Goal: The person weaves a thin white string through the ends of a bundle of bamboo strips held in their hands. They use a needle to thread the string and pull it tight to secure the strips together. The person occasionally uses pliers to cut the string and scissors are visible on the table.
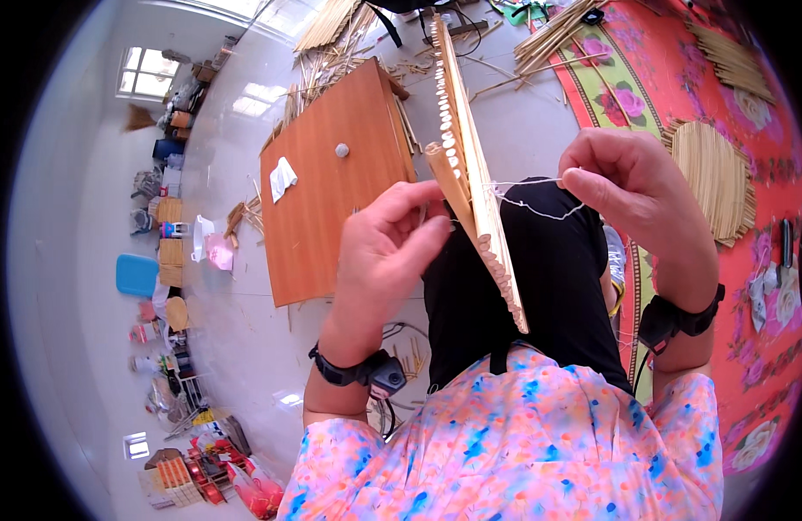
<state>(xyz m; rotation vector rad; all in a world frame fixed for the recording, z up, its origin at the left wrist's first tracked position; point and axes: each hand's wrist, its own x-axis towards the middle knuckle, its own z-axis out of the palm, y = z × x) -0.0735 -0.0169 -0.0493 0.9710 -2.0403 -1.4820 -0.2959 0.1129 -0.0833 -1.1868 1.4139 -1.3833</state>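
Above my lap, a panel of pale plant stalks (pixel 470 130) stands on edge, its cut stalk ends showing along the rim. A thicker stalk piece (pixel 448 182) lies slanted against its left side. White thread (pixel 540 209) runs in a loose loop from the panel's right face to my right hand (pixel 622 187), whose thumb and forefinger pinch it. My left hand (pixel 388 256) is at the panel's left face, fingers curled and thumb tip close to the stalks. Something thin shows between those fingers, too small to make out.
Left of the panel, a brown wooden board (pixel 323 217) bears a small grey-white ball (pixel 342 150) and a white scrap (pixel 282 178). Loose stalks (pixel 557 39) lie beyond. At right, a trimmed stalk mat (pixel 713 178) and a dark-handled tool (pixel 785 243) rest on a red floral cloth (pixel 757 391).
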